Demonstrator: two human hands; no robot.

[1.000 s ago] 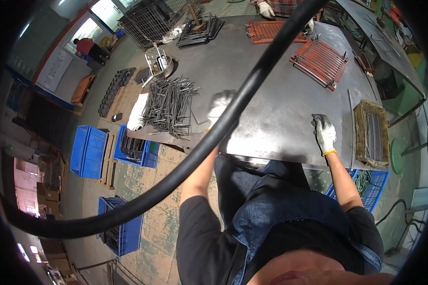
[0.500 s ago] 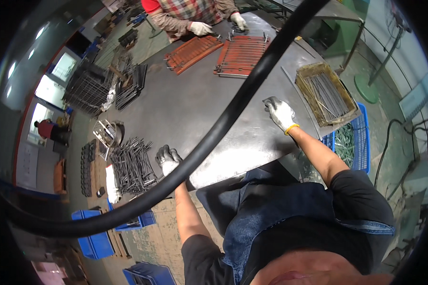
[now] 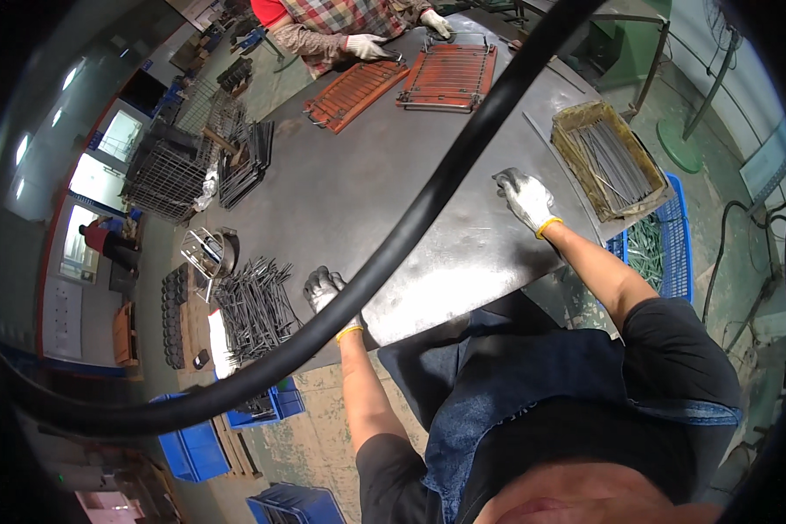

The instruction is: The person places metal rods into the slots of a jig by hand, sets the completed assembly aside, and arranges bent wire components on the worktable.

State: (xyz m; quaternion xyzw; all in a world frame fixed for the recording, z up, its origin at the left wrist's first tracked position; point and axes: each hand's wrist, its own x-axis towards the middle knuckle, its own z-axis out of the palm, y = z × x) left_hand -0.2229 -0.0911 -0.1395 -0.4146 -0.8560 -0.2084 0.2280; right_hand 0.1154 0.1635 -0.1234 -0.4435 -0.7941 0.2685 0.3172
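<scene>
My left hand (image 3: 324, 289), in a white glove with grey fingers, rests on the near left part of the metal table (image 3: 349, 183). Its fingers are apart and hold nothing visible. Just left of it lies a pile of dark metal rods (image 3: 258, 306). My right hand (image 3: 527, 200), gloved the same way with a yellow cuff, rests on the tabletop farther right. Its fingers are loosely bent and somewhat apart, with nothing seen in them. A yellowish bin (image 3: 569, 166) of long grey rods stands right of that hand.
Across the table, a co-worker's gloved hands (image 3: 366, 46) are at orange slatted fixtures (image 3: 450, 77). Wire racks (image 3: 162, 179) stand at the left. A blue basket (image 3: 678, 240) with green pieces sits below the bin. A black cable (image 3: 410, 223) crosses the view.
The whole view has shifted slightly, so most things appear farther right. Both my hands stay resting on the table. The co-worker's hands remain at the orange fixtures.
</scene>
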